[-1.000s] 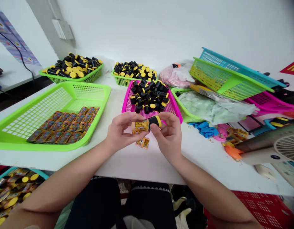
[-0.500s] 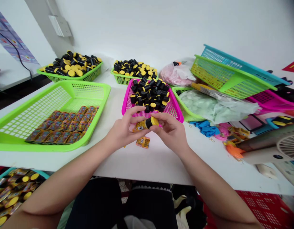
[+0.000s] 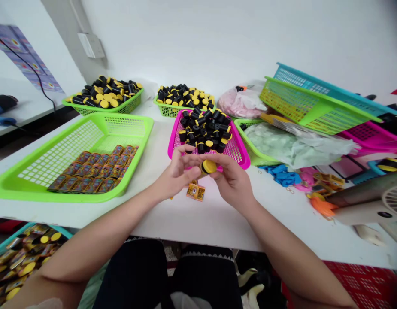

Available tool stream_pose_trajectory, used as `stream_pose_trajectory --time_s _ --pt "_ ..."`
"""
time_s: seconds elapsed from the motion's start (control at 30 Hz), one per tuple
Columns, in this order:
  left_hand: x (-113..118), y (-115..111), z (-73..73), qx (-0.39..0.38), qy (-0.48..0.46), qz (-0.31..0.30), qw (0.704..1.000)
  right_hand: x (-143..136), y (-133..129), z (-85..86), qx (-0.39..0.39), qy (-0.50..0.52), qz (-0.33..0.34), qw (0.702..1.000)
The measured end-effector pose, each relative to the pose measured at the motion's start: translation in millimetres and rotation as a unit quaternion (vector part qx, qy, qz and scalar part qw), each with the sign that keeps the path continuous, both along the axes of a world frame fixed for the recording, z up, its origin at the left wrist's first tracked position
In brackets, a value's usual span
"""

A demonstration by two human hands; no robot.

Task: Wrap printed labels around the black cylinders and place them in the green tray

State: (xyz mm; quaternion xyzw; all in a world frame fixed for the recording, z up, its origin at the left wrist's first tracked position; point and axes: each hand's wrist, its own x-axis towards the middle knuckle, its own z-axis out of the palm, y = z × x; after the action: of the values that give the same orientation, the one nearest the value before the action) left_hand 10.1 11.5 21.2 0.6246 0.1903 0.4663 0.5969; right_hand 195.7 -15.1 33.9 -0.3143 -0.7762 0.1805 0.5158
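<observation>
Between both hands, over the front of the pink basket, is a small cylinder with a yellow cap. My left hand is closed round its left side, thumb in front. The fingers of my right hand grip it from the right. Just below the hands, a small orange printed piece lies on the white table. Black-and-yellow cylinders are heaped in the pink basket. Rows of printed wrapped pieces sit in the large green basket at the left.
Two green baskets of black-and-yellow pieces stand at the back. Stacked baskets, plastic bags, blue scraps and a fan occupy the right. A blue bin of wrapped pieces is below the table at left.
The cylinder has turned so its yellow cap faces more toward the camera, and my left thumb has moved across its front. The whole view has shifted slightly, with the table things appearing farther right.
</observation>
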Motion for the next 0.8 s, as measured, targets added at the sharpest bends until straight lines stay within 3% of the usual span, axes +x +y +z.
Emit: stream_pose_trajectory --time_s 0.07,0.13,0.3,0.43,0.53,0.63,0.8 --pt "1 -2 2.3 0.067 0.038 0.096 0.992 -2 1 -3.4 0.006 -0.012 -0.040 0.999" --pt "0 -5 5.6 0.078 0.068 0.123 0.987 -4 1 -6.2 -0.004 -0.005 -0.031 1.000" --pt "-1 -7 11.6 0.007 0.010 0.002 1.000 -2 1 -8.6 -0.036 0.045 0.059 0.997" --pt "-2 -6 9.8 -0.042 -0.033 -0.051 0.997 1 2 -3.5 -0.013 -0.013 0.122 0.992" --pt "1 -5 6.5 -0.098 -0.054 -0.046 0.993 0 1 1.4 0.078 -0.092 0.029 0.992" --pt "6 -7 3.3 -0.107 -0.054 -0.056 0.991 -4 -1 1.2 0.168 -0.139 -0.076 0.973" --pt "11 -14 1.4 -0.097 -0.001 -0.093 0.991 -13 -5 -6.7 0.204 -0.157 -0.056 0.965"
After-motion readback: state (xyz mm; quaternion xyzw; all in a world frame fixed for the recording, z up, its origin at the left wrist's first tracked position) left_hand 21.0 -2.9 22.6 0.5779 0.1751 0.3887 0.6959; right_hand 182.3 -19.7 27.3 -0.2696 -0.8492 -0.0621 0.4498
